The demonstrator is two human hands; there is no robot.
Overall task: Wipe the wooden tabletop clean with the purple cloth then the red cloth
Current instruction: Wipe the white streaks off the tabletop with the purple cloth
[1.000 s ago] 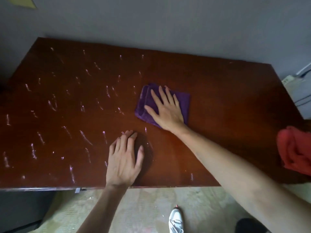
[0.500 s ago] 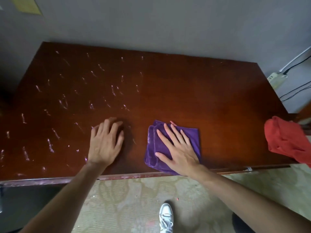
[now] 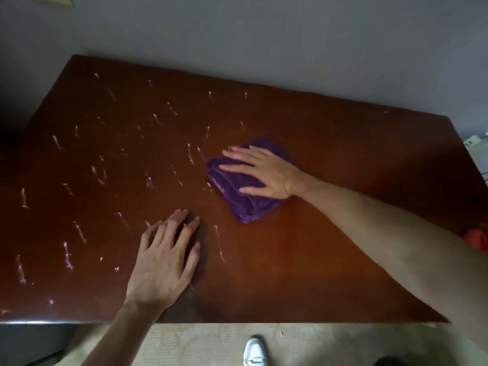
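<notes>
The right hand (image 3: 264, 175), fingers spread flat, presses the folded purple cloth (image 3: 243, 191) onto the middle of the wooden surface (image 3: 330, 247). The left hand (image 3: 165, 262) lies flat, fingers spread, bracing near the front edge. White streaks (image 3: 190, 154) cover the left half; firm, overlapping strokes leftward should lift them. The red cloth (image 3: 478, 239) peeks out at the right edge.

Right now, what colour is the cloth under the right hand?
Purple: the folded purple cloth lies under the right hand, seen in the head view.
</notes>
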